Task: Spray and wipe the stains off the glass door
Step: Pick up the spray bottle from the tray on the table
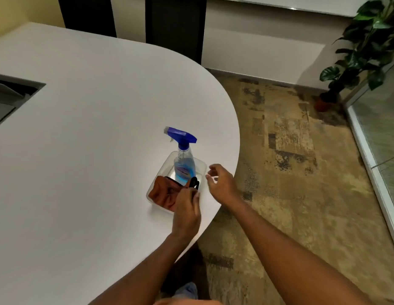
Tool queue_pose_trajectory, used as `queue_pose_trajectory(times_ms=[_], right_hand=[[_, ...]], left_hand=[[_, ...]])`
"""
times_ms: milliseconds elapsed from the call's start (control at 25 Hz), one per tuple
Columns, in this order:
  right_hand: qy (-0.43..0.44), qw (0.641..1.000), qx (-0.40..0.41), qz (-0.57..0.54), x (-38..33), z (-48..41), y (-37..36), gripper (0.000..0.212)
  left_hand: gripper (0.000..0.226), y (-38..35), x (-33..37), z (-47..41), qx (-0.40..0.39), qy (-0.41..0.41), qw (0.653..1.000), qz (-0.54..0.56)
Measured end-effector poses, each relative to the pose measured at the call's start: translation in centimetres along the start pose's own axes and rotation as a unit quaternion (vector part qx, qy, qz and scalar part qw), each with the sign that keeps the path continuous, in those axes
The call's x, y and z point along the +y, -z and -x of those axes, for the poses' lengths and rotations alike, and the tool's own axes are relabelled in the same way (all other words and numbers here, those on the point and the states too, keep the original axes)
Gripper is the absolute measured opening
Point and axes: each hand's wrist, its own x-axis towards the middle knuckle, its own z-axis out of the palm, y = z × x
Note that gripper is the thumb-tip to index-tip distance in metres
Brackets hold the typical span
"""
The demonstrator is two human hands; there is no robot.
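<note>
A clear spray bottle (184,161) with blue liquid and a blue trigger head stands upright in a clear plastic tray (201,167) near the table's right edge. A rust-brown cloth (162,191) lies crumpled in the near end of the tray, with a small black object (193,182) beside it. My left hand (187,209) reaches into the tray's near end, its fingers pinched at the cloth and the black object. My right hand (220,182) hovers just right of the tray, fingers spread and holding nothing. The glass door (380,137) is at the far right.
The white rounded table (86,133) has a recessed cable box (9,100) at the left. A potted plant (358,51) stands in the corner by the glass door. Patterned carpet (290,172) lies between the table and the door.
</note>
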Motion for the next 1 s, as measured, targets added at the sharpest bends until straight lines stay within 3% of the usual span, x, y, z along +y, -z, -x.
queue_pose_trajectory(times_ms=[120, 240, 560, 760, 1000], right_hand=[[0.012, 0.996, -0.061, -0.06, -2.6, -2.4, -1.7, 0.067], [0.001, 0.993, -0.098, -0.07, -4.9, -4.4, -2.5, 0.083], [-0.03, 0.993, -0.113, -0.008, -5.6, -6.7, -3.5, 0.044], [-0.001, 0.997, -0.073, 0.001, -6.4, -5.3, -3.3, 0.045], [0.018, 0.998, -0.016, -0.066, -8.2, -3.1, 0.2, 0.045]], left_hand=[[0.008, 1.6, 0.0, -2.3, 0.109, 0.052, 0.992, 0.027], [0.011, 2.8, 0.0, -4.0, 0.134, 0.074, 0.988, 0.022], [0.024, 4.6, 0.1, -6.6, 0.122, 0.144, 0.982, 0.019], [0.029, 5.6, -0.4, -7.8, 0.092, 0.141, 0.985, 0.024], [0.07, 5.7, 0.1, -8.9, -0.004, 0.06, 0.998, 0.008]])
